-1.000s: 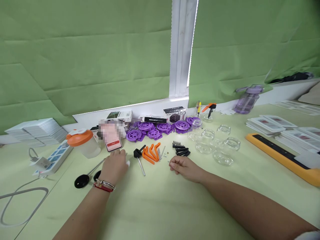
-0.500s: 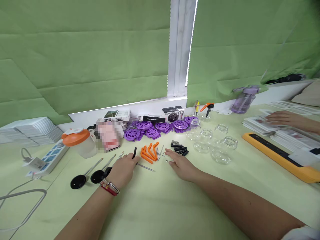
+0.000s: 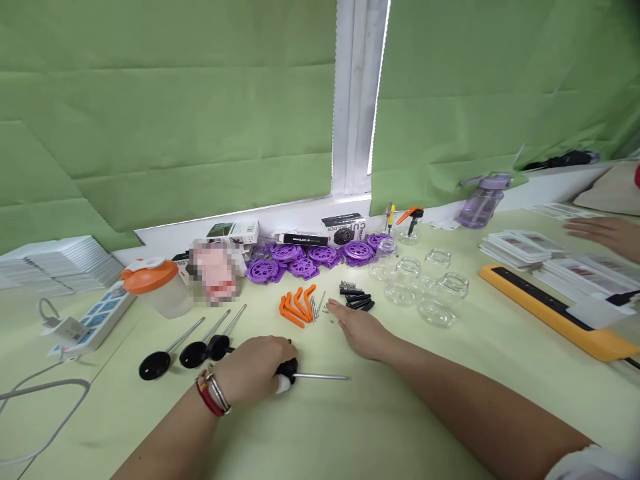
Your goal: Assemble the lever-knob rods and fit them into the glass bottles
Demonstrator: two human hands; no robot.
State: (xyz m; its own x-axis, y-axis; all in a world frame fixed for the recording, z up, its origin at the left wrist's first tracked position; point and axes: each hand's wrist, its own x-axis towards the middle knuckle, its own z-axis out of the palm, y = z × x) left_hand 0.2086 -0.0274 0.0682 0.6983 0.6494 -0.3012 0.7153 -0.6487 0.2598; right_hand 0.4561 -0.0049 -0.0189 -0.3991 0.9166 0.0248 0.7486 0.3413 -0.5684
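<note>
My left hand is closed around a black part with a metal rod; the rod points right, and my fingers hide most of the black end. Flat on the table, my right hand holds nothing, its fingertips beside some tiny metal bits. Orange curved levers and thin metal pins lie ahead, between the two hands. Black slim pieces and springs are just beyond my right hand. Round black parts with metal rods rest left of my left hand.
Purple wheel-like parts line the back, by small boxes. Clear jars stand right. A shaker cup and power strip are left. Far right: another person's hand, white stacks, an orange-and-black bar.
My left hand has moved right and nearer to me, bringing the black rodded part along. My right hand has barely moved. The other person's hand has drawn away from the white stack.
</note>
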